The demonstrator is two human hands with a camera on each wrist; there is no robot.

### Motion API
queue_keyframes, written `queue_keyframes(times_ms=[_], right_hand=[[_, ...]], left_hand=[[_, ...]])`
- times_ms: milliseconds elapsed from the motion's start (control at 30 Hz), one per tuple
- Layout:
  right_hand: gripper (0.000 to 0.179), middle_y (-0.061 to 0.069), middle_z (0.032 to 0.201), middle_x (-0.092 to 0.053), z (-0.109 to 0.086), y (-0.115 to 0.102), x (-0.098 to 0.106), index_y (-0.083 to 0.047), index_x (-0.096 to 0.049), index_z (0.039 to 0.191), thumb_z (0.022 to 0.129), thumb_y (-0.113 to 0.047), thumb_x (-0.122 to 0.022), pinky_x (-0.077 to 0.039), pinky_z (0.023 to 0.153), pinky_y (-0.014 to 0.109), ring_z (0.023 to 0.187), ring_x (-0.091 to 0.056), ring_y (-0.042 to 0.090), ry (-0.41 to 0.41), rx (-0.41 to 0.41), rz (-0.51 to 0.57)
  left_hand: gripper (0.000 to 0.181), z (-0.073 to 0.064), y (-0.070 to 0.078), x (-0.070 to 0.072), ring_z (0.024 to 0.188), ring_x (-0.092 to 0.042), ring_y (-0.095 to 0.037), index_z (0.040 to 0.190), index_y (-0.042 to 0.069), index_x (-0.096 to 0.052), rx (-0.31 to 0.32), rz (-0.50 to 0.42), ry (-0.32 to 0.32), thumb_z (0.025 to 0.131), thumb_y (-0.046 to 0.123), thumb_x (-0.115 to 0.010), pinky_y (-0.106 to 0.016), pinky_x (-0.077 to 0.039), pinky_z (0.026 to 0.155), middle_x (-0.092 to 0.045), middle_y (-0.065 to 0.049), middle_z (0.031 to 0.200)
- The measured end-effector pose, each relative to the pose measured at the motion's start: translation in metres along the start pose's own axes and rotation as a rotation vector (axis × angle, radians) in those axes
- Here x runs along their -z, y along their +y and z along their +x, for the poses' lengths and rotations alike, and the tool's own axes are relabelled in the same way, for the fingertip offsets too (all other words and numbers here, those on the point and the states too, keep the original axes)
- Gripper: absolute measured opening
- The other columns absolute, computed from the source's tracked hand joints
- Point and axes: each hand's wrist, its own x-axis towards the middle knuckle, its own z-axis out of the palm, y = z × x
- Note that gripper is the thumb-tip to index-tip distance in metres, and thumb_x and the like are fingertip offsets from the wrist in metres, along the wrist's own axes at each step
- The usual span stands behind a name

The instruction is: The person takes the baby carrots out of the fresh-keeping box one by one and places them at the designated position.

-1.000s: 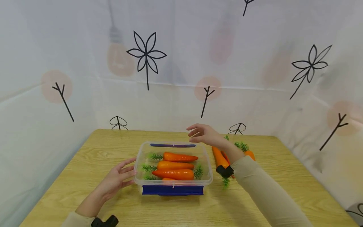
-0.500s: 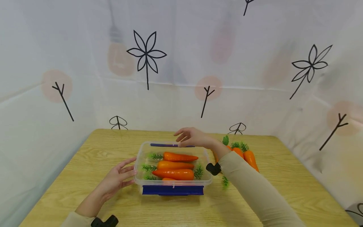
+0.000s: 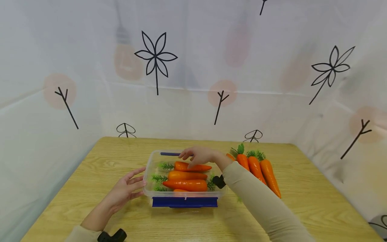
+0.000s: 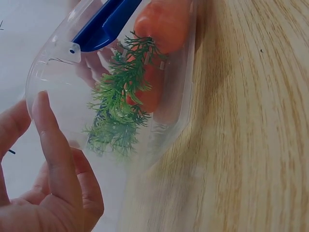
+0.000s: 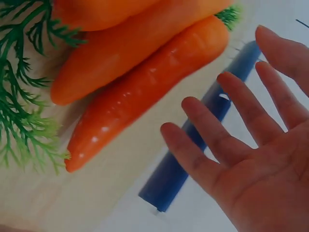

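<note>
A clear plastic box (image 3: 157, 194) with blue latches (image 3: 185, 202) stands on the table, holding several orange carrots (image 3: 187, 175) with green tops. At the box's left side, my left hand (image 3: 125, 190) touches the outer wall with extended, slightly bent fingers; the left wrist view shows a fingertip (image 4: 43, 108) against the clear plastic. My right hand (image 3: 199, 156) is over the back of the box, above the rearmost carrot (image 3: 180, 166) and partly covering the far latch. In the right wrist view its spread fingers (image 5: 212, 128) hold nothing.
Right of the box, several more carrots (image 3: 270, 178) lie side by side on the wooden table (image 3: 90, 168), partly behind my right forearm. A white patterned cloth (image 3: 187, 111) hangs behind the table and along both sides.
My right hand has moved left and down, from near the box's back right corner to over the carrots inside. More of the carrots on the right now show. My left hand has stayed still.
</note>
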Motion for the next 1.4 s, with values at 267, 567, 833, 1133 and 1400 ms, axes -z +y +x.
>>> queue_keyframes(times_ms=[267,567,833,1133,1400], right_hand=[[0.055,0.009,0.134,-0.045,-0.004,-0.020,-0.003,-0.011,-0.048,0.135,0.084,0.007,-0.061,-0.043,0.095,0.039,0.118,-0.046,0.030,-0.052,-0.157,-0.187],[0.071,0.009,0.131,-0.041,0.000,-0.019,-0.014,-0.021,-0.038,0.141,0.082,0.014,-0.055,-0.048,0.083,0.030,0.113,-0.046,0.026,-0.099,-0.184,-0.232],[0.077,0.005,0.128,-0.045,0.004,-0.014,-0.015,-0.027,-0.033,0.144,0.083,0.018,-0.048,-0.047,0.081,0.028,0.111,-0.046,0.021,-0.118,-0.208,-0.296],[0.076,0.006,0.118,-0.050,0.002,-0.017,-0.009,-0.025,-0.034,0.143,0.082,0.014,-0.056,-0.046,0.062,0.023,0.102,-0.049,0.019,-0.114,-0.171,-0.331],[0.078,0.008,0.121,-0.048,-0.001,-0.025,0.002,-0.021,-0.031,0.142,0.078,0.012,-0.061,-0.049,0.068,0.025,0.102,-0.050,0.022,-0.067,-0.029,-0.285]], left_hand=[[0.070,0.000,0.000,0.000,0.104,-0.056,-0.025,0.146,0.004,-0.021,0.000,-0.003,-0.003,0.091,0.015,-0.062,-0.029,-0.052,0.079,-0.033,-0.027,0.137],[0.070,0.000,-0.001,0.001,0.103,-0.056,-0.023,0.146,0.005,-0.022,0.004,-0.006,0.003,0.090,0.015,-0.063,-0.030,-0.052,0.079,-0.035,-0.025,0.134],[0.070,0.001,0.000,0.001,0.103,-0.056,-0.024,0.146,0.005,-0.021,0.001,-0.016,-0.008,0.090,0.014,-0.063,-0.030,-0.052,0.079,-0.035,-0.025,0.134],[0.069,0.001,0.000,0.002,0.102,-0.056,-0.024,0.146,0.005,-0.022,0.000,-0.015,-0.007,0.091,0.014,-0.063,-0.030,-0.052,0.079,-0.036,-0.025,0.133],[0.069,0.001,0.000,0.001,0.102,-0.056,-0.025,0.146,0.005,-0.022,-0.001,-0.015,-0.001,0.091,0.014,-0.063,-0.030,-0.052,0.079,-0.037,-0.025,0.133]])
